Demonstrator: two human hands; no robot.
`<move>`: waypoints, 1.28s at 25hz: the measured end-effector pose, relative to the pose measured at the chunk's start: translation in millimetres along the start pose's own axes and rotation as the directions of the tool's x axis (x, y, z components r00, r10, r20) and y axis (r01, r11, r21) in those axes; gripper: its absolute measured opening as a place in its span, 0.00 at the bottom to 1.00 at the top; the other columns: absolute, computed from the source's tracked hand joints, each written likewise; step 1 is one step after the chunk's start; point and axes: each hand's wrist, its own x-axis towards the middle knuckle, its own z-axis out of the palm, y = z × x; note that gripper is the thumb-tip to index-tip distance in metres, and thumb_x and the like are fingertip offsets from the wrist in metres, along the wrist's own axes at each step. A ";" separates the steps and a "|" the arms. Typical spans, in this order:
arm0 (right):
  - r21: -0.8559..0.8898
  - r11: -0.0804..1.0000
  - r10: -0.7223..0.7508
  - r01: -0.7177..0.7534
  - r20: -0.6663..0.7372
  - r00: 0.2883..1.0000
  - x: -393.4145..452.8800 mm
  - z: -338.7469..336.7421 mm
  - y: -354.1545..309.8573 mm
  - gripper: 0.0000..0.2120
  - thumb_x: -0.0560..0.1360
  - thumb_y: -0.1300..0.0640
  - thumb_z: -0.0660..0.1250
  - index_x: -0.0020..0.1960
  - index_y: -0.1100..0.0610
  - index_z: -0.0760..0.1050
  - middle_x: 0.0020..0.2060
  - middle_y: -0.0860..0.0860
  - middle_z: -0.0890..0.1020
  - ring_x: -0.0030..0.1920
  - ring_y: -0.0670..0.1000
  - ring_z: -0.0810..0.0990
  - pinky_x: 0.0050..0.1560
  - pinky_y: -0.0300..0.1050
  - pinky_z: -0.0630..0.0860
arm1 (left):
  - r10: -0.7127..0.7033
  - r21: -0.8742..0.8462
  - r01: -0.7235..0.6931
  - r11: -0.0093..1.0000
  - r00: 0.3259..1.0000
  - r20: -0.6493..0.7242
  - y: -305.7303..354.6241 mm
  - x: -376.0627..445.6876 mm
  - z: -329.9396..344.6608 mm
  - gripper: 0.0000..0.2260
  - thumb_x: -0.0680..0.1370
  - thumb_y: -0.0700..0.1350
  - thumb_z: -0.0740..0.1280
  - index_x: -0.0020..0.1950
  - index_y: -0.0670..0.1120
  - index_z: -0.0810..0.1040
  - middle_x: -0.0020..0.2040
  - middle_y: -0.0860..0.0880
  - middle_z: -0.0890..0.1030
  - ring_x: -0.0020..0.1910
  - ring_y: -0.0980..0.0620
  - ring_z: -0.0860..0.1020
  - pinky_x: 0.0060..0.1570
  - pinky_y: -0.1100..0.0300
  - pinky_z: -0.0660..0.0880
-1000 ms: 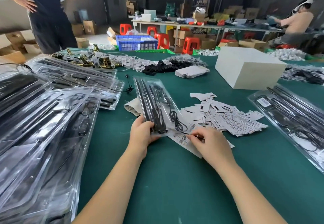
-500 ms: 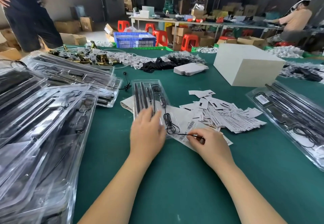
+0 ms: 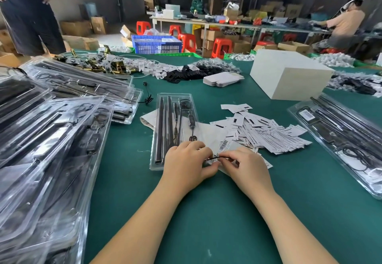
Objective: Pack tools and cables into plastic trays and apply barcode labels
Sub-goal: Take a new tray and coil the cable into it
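Green cloth covered the bench (image 3: 206, 212), and on it, directly ahead of the hands, a clear plastic tray (image 3: 173, 127) was laid with its long axis running away from the person. Its near end was partly covered by the left hand (image 3: 187, 163), which was the nearer of the two to it. Long black tools (image 3: 163, 127) were seated in the tray's left channels and a thin black cable (image 3: 190, 119) with a small inline part in its right side.

A short black cable end (image 3: 217, 157) was pinched between the fingertips of the right hand (image 3: 246, 165) and met by the curled fingers of the left hand, just over a barcode label sheet (image 3: 225, 145) lying under both hands, beside the tray's right edge. Whether the left fingers gripped the cable end or only touched it could not be told. The cable end probably has yet to be tucked leftward into the tray before a label is applied.

To the right of the right hand, a loose heap of white label slips (image 3: 266, 131) was spread. Further right, another filled tray (image 3: 341, 139) carrying a barcode label was seen. Left of the left hand, stacked filled trays (image 3: 51, 139) were piled. Beyond the tray, well away from the hands, a white box (image 3: 289, 75) was stood, with black and white small parts (image 3: 196, 70) heaped near it.
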 end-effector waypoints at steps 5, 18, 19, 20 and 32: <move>-0.044 0.995 -0.092 0.089 -0.073 0.993 0.2 1.5 -1.0 0.07 0.70 0.58 0.75 0.47 0.49 0.85 0.39 0.47 0.81 0.44 0.52 0.79 0.48 0.49 0.74 | 0.002 -0.078 -0.008 0.997 0.997 -0.080 0.2 -0.7 -0.4 0.07 0.67 0.51 0.72 0.33 0.50 0.80 0.36 0.54 0.78 0.33 0.50 0.78 0.33 0.58 0.74; 0.159 0.987 0.050 -0.019 -0.193 0.980 1.3 3.4 -1.0 0.09 0.75 0.60 0.70 0.53 0.50 0.84 0.47 0.49 0.78 0.50 0.47 0.76 0.51 0.33 0.69 | 0.035 -0.187 -0.042 0.981 0.999 -0.038 -3.0 -4.6 -2.4 0.02 0.69 0.45 0.72 0.40 0.49 0.81 0.41 0.55 0.79 0.39 0.51 0.77 0.38 0.59 0.73; 0.193 0.981 0.045 -0.006 -0.202 0.978 1.0 2.9 -2.3 0.10 0.74 0.61 0.71 0.52 0.49 0.84 0.47 0.48 0.77 0.49 0.44 0.76 0.51 0.28 0.67 | 0.031 -0.194 -0.037 0.980 0.999 -0.039 -2.5 -4.6 -2.7 0.03 0.69 0.44 0.72 0.40 0.49 0.80 0.41 0.55 0.79 0.39 0.51 0.77 0.38 0.59 0.73; 0.226 0.974 0.039 0.008 -0.206 0.978 1.2 2.2 -3.3 0.10 0.74 0.61 0.71 0.52 0.49 0.84 0.47 0.47 0.76 0.49 0.41 0.75 0.51 0.24 0.65 | 0.027 -0.203 -0.035 0.979 0.999 -0.042 -2.0 -4.6 -3.1 0.03 0.68 0.44 0.72 0.40 0.49 0.80 0.40 0.55 0.78 0.39 0.51 0.77 0.38 0.59 0.73; 0.662 0.745 -0.040 -0.078 0.161 0.986 -6.4 -2.0 -15.7 0.21 0.70 0.68 0.72 0.54 0.45 0.81 0.51 0.45 0.84 0.52 0.43 0.83 0.53 0.32 0.76 | -0.043 -0.297 0.037 0.954 0.999 -0.015 -3.8 -6.3 -6.0 0.05 0.67 0.45 0.74 0.39 0.52 0.80 0.41 0.56 0.79 0.40 0.54 0.77 0.33 0.58 0.75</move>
